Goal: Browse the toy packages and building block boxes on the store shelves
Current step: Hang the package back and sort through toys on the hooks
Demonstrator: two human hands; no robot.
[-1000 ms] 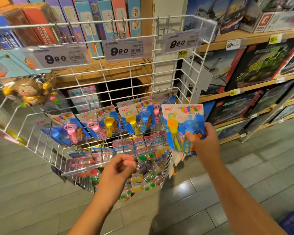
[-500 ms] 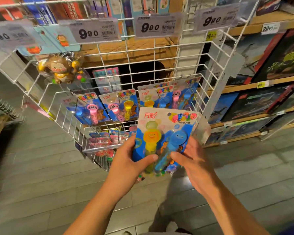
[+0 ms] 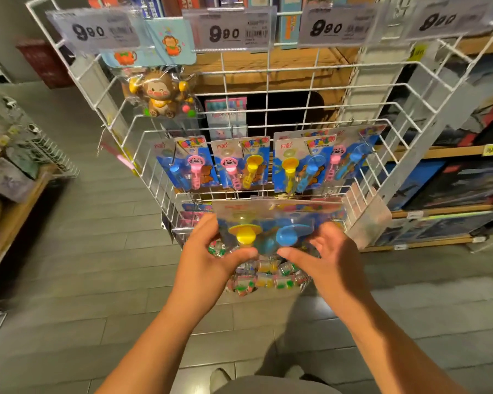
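Note:
I hold a blister-pack toy package [image 3: 279,220] with a yellow and a blue bubble wand, tilted nearly flat in front of the white wire rack [image 3: 271,109]. My left hand [image 3: 211,251] grips its left edge, thumb curled under the yellow wand. At its right edge is my right hand [image 3: 325,254], thumb pointing in under the blue wand. More of the same packages [image 3: 241,163] hang in a row on the rack just behind. A monkey toy in a clear bag [image 3: 161,93] hangs at the rack's upper left.
Price tags reading 9.90 [image 3: 225,31] line the rack's top. Building block boxes [image 3: 456,180] fill wooden shelves at right. Small clear packets [image 3: 262,277] hang low on the rack under my hands. Another wire display [image 3: 26,155] stands at left. Grey tiled floor lies below.
The package has tipped from upright to nearly flat, its front now facing up. Both hands have shifted to its lower edge, and my view has moved left and closer to the rack.

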